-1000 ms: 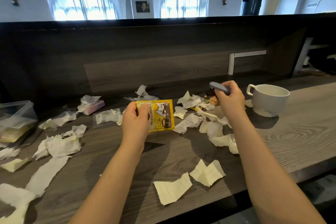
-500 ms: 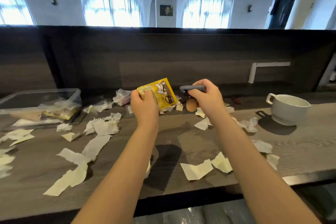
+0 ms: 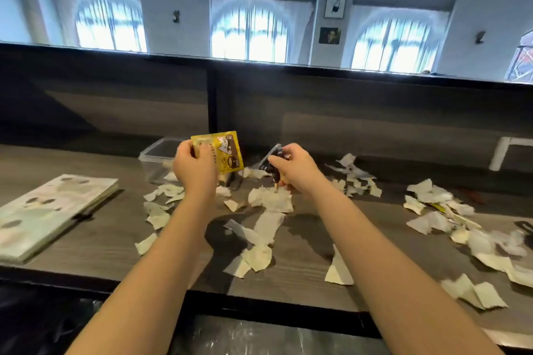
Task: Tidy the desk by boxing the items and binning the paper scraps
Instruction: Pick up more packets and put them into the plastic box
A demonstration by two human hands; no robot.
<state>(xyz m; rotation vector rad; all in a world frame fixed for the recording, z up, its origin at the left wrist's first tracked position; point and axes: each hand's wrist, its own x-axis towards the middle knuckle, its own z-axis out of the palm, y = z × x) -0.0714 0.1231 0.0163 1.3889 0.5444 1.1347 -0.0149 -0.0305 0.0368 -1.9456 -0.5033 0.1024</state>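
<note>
A: While scraps (image 3: 271, 200) cover the counter (image 3: 389, 239), how far along?

B: Early, by appearances. Left hand (image 3: 196, 168) fingers (image 3: 184, 151) closed on a yellow packet (image 3: 223, 151); right hand (image 3: 294, 171) fingers curled round a small dark item (image 3: 271, 160), identity unclear.

A: Box?

B: Clear box (image 3: 157, 157) just beyond the left fingers, partly hidden. Scraps lie below both hands; no bin visible.

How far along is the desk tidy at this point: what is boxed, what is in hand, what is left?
Early. The clear box seems to hold a few things already, contents unclear. In hand: the left hand holds a yellow packet near the box, and the right hand has a grip on a small dark item. Left: none of the paper scraps look binned, they cover the desk, and a notebook lies unboxed.
</note>
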